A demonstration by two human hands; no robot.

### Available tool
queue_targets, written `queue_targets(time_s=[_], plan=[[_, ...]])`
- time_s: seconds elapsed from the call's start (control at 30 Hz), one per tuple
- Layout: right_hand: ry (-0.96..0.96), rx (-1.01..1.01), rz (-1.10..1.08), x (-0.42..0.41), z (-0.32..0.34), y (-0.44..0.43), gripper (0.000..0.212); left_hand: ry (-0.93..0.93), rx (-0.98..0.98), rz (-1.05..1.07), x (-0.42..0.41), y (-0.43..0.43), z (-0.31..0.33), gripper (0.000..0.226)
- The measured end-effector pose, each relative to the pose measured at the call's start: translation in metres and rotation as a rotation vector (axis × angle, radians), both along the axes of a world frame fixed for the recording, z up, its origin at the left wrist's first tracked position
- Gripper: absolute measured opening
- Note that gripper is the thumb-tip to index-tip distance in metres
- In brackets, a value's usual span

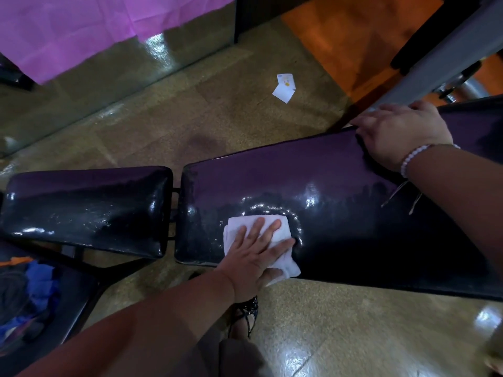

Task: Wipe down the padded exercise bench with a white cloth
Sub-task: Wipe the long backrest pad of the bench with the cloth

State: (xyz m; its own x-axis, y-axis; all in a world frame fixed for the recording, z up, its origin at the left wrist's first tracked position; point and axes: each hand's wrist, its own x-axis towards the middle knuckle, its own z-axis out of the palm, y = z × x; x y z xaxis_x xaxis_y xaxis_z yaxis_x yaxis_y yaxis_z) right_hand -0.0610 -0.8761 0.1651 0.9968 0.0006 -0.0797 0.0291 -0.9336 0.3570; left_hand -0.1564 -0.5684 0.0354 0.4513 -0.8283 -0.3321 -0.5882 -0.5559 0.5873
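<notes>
currently left hand (254, 257), fingers spread flat, presses white cloth (239, 229) on long bench pad (340, 186) near its seat-side end; pad's unwiped length runs right toward right hand (400, 134), splayed on far edge.

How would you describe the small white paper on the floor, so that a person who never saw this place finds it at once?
Start at the long dark padded bench and look past its far edge to the speckled tan floor. There, near the border of the orange floor area, lies the paper: folded white, with a small yellow mark. Nothing else lies loose on that stretch of floor.
</notes>
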Motion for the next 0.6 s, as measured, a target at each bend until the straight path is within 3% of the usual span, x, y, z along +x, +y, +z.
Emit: queue_targets(time_s=[0.27,0.43,0.6], plan=[[0.022,0.021,-0.021,0.000,0.001,0.003,0.049,0.184,0.056,0.282,0.023,0.011,-0.010,0.060],[0.026,0.023,-0.035,-0.001,0.003,0.002,0.051,0.414,-0.070,0.754,0.034,-0.039,0.018,0.055],[0.010,0.024,-0.016,-0.001,0.002,0.003,0.047,0.218,-0.232,0.391,0.013,-0.069,0.050,0.055]])
